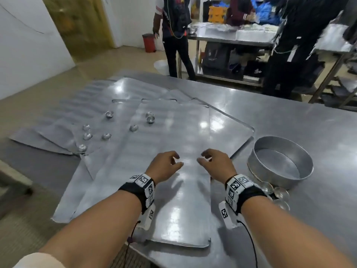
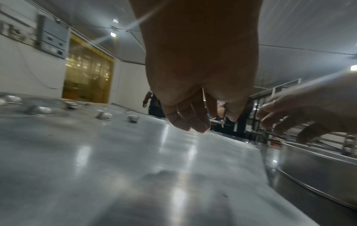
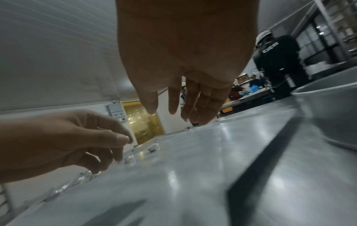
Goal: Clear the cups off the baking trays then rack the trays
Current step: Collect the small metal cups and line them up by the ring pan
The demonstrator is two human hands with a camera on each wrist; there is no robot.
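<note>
Several flat metal baking trays lie overlapped on the steel table. Small shiny metal cups sit on the far half of the trays; several more cups lie to the left. My left hand and right hand hover side by side just above the bare near part of the top tray, fingers loosely curled and holding nothing. In the left wrist view my left hand's fingers hang above the tray with cups beyond. In the right wrist view my right hand's fingers hang relaxed over the tray.
A round metal pan stands on the table right of the trays, with a few cups lying by its near side. People stand by another steel table at the back. A red bin is on the floor.
</note>
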